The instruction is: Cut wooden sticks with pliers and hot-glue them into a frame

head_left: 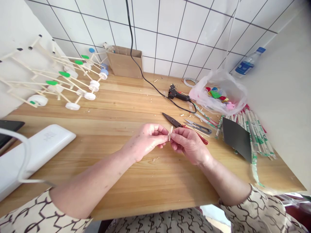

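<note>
Head view finds a short stick (170, 133) between the fingertips of two bare hands, raised just above the wooden surface (116, 110) and leaning toward one o'clock. Taking that stick as the clock's centre, the left hand (149, 139) comes in from nine, its grip a close pinch of thumb and fingers on the stick; the right hand (188, 142) meets it from about three, thumb and forefinger likewise pressed together on it. Whether the pale wood is one piece or two cannot be told.

Pliers (172, 119) crowd the work most closely, running from twelve round to beyond three, their middle hidden by the right hand. Thread snips (200, 126) lie just past them, between two and three. Near twelve rests a glue gun (178, 94), its black cord (131, 38) crossing the surface from eleven. A tape roll (190, 82) sits between twelve and one, a plastic bag (200, 94) of coloured pieces at two. At three, a black sheet (236, 137) partly covers wrapped sticks (261, 132). Well apart stand a cardboard box (126, 64) at eleven and wheeled stick frames (64, 74) at ten; a white power bank (41, 152) lies near nine.
</note>
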Demonstrator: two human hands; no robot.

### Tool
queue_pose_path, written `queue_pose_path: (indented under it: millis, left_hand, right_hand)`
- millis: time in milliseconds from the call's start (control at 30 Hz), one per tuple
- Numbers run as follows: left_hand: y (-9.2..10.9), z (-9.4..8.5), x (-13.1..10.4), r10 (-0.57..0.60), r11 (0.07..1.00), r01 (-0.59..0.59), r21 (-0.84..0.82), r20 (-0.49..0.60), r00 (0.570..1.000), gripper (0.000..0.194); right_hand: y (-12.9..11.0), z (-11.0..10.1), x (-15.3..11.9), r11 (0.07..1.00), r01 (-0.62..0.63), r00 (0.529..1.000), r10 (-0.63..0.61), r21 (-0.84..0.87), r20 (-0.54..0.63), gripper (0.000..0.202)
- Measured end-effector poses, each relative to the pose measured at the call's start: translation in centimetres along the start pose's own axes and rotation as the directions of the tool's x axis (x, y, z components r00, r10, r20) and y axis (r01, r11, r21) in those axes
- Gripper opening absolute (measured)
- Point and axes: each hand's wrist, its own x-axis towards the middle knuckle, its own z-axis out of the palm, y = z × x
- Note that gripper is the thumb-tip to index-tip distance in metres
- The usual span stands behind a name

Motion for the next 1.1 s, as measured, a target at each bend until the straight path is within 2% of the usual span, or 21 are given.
queue_pose_path:
  millis: [367, 1100]
  left_hand:
    - [0.20, 0.05, 0.07, -0.027, 1.000, 0.027, -0.005, -0.023, 0.999, 0.007]
    - [0.09, -0.43, 0.21, 0.008, 1.000, -0.007, -0.012, 0.062, 0.998, 0.008]
  right_hand:
    - [0.18, -0.02, 0.00, 1.000, 0.018, 1.000, -0.018, 0.009, 0.014, 0.025]
    - [0.37, -0.17, 0.05, 0.999, 0.047, 0.998, -0.046, -0.026, 0.052, 0.026]
